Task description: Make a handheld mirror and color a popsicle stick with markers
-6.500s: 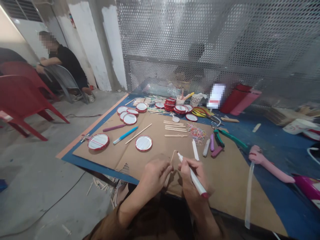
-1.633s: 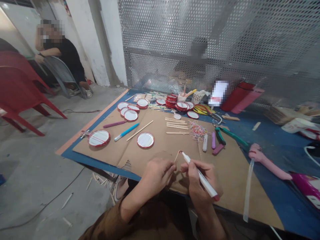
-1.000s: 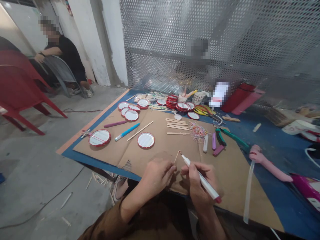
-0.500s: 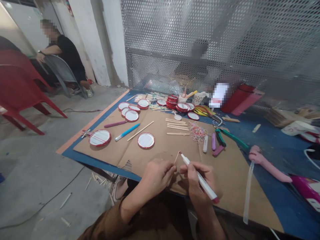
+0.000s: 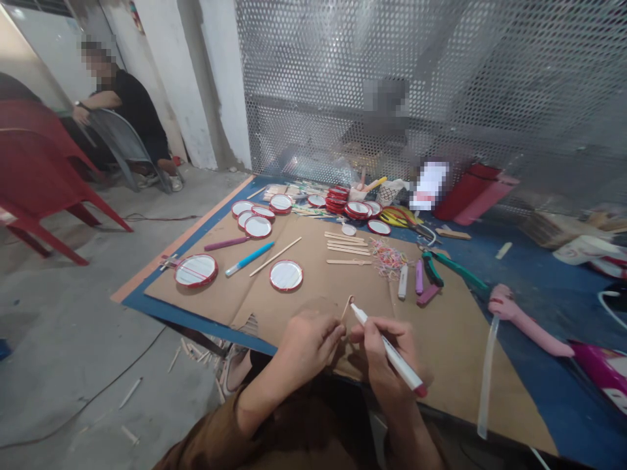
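Observation:
My left hand [image 5: 311,346] pinches a thin wooden stick [image 5: 345,309] upright, with its lower part hidden by my fingers. My right hand [image 5: 385,349] is shut on a white marker [image 5: 399,365] with a red end. The marker's tip is at or against the top of the stick, and I cannot tell whether they touch. Both hands rest over the near edge of a brown cardboard sheet [image 5: 313,277]. The closest object ahead of them is a round mirror with a red rim [image 5: 286,275].
Further red-rimmed mirrors [image 5: 257,226], wooden sticks [image 5: 345,243], coloured rubber bands [image 5: 388,258] and green pliers [image 5: 432,269] lie on the cardboard and blue mat [image 5: 539,385]. A person sits on a chair [image 5: 122,140] at the far left. Perforated metal sheeting [image 5: 392,72] stands behind.
The marker tip has shifted slightly left and down along the stick top. My right hand moved a little left. The stick stays in my left hand.

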Motion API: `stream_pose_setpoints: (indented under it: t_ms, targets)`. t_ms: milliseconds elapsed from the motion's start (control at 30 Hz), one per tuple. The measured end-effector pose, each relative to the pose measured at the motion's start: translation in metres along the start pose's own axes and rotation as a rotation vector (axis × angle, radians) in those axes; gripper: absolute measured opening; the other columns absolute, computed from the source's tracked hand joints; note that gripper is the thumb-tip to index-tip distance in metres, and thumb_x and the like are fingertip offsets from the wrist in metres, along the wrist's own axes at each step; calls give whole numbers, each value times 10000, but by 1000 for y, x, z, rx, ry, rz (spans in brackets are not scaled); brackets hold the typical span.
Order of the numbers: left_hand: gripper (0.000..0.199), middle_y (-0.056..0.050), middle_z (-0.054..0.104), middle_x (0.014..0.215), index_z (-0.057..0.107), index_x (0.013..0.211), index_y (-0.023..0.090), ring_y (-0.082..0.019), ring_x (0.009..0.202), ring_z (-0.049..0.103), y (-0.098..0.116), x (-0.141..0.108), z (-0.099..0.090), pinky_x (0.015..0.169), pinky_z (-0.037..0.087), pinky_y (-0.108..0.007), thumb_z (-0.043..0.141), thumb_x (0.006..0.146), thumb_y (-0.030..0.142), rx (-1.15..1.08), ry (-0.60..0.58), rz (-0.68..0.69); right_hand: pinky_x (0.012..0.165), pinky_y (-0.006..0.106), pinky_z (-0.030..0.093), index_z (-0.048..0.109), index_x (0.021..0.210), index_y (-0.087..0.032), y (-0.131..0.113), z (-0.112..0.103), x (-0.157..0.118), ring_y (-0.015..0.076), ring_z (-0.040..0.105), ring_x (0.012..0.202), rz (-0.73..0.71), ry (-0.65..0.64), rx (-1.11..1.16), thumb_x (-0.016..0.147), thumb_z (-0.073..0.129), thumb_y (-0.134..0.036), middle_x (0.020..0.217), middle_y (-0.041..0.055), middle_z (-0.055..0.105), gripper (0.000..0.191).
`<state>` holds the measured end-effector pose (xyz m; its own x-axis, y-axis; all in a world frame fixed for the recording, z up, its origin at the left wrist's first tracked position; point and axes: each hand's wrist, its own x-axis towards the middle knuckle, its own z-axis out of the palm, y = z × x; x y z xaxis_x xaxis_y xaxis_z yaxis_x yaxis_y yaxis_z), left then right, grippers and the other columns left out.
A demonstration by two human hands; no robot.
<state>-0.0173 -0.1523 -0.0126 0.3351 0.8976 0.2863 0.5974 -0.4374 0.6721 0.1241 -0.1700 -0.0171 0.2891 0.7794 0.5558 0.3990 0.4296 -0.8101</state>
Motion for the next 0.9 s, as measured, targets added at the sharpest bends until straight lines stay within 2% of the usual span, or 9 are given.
stream_pose_setpoints:
  t_ms: [300,467,600,900]
  targets:
    - [256,-20,666,698,631,727,186,-157,681,593,-1,-1,1,615,372,-240,502,947,215,6,-2,-3,474,188,521,596,886,-192,6,-1,-4,108,632,519,33,-33,25,886,621,-283,662,-14,680,95]
    - [264,-31,668,699,623,716,180,-164,686,599,-2,-1,2,618,376,-244,494,944,212,12,3,-12,502,210,536,594,879,-189,7,-1,-6,125,655,542,76,48,20,876,638,-293,664,-8,687,114]
    - [265,-36,673,701,625,714,176,-167,689,606,-2,0,2,621,381,-245,494,942,214,18,-2,-11,532,222,540,601,859,-187,5,0,-5,130,668,549,49,112,17,868,640,-277,644,-13,688,99]
    - [227,-34,687,721,646,736,174,-161,692,608,-1,0,1,624,385,-232,524,927,180,-19,21,8,500,204,547,628,910,-179,6,0,-4,117,658,556,37,52,2,861,652,-276,701,6,705,111]
